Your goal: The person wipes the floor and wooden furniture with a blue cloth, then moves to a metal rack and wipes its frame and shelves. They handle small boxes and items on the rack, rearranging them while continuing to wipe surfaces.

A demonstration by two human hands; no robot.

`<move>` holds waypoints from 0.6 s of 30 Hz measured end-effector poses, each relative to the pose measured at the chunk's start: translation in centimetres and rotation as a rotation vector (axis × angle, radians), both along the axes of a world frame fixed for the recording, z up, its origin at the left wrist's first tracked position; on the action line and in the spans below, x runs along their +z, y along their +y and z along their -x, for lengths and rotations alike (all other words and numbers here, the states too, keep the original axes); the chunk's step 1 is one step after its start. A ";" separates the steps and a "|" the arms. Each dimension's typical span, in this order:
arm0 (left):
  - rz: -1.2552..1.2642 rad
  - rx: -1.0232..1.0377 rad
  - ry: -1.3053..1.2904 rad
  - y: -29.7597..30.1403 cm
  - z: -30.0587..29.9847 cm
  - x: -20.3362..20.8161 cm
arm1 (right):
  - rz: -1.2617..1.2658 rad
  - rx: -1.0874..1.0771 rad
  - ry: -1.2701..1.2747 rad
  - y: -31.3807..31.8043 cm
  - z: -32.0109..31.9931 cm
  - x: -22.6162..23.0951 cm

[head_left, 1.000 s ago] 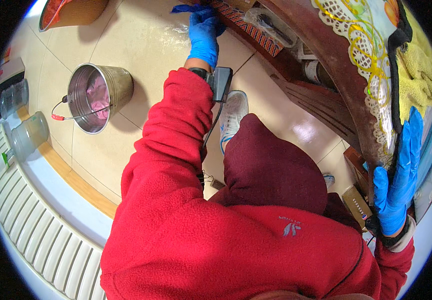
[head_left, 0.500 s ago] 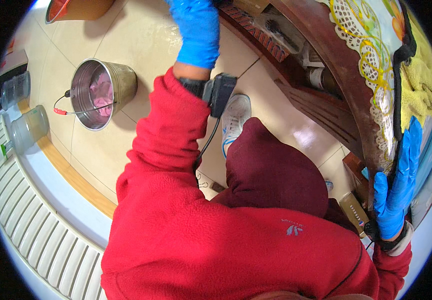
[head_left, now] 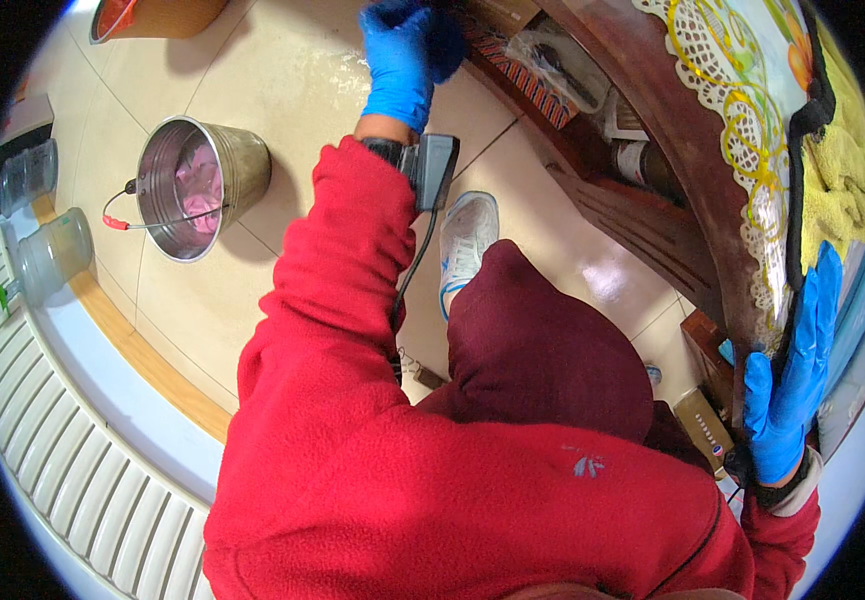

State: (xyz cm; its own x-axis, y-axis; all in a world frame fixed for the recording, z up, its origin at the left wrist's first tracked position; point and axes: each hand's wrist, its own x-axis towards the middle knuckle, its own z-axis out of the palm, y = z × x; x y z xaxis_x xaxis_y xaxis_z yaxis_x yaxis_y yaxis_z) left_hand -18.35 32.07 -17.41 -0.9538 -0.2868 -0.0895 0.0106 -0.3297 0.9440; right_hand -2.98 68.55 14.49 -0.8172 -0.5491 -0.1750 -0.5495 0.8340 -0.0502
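Left hand [head_left: 399, 62], blue-gloved, sits at the top centre of the frame, reaching toward the lower shelf [head_left: 512, 62] under the wooden table [head_left: 697, 190]. Its fingers curl around something dark blue, probably a cloth [head_left: 444, 40], though the frame rim cuts it off; grip looks closed, I cannot tell how tight. Right hand [head_left: 790, 375], also gloved, is at the right edge, fingers straight and together, palm flat against the table edge just below the lace-trimmed tablecloth [head_left: 742, 140]. It holds nothing, seems to brace.

Step in hand, as I judge it: wiping or reaching at the shelf edge while crouched. The next move likely calls for keeping the right-hand brace and working the cloth along the shelf front.

Shelf's long axis runs diagonally from top centre down toward the right. The left forearm points up the frame, roughly across that axis.

Metal bucket [head_left: 197, 185] with pink stuff inside stands upright at upper left, well apart from both hands. White shoe [head_left: 467, 245] centre frame.
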 end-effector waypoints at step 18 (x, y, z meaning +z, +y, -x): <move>0.059 -0.233 -0.209 0.7 -4.5 4.6 | 0.173 -0.027 0.038 -0.5 -0.4 -0.3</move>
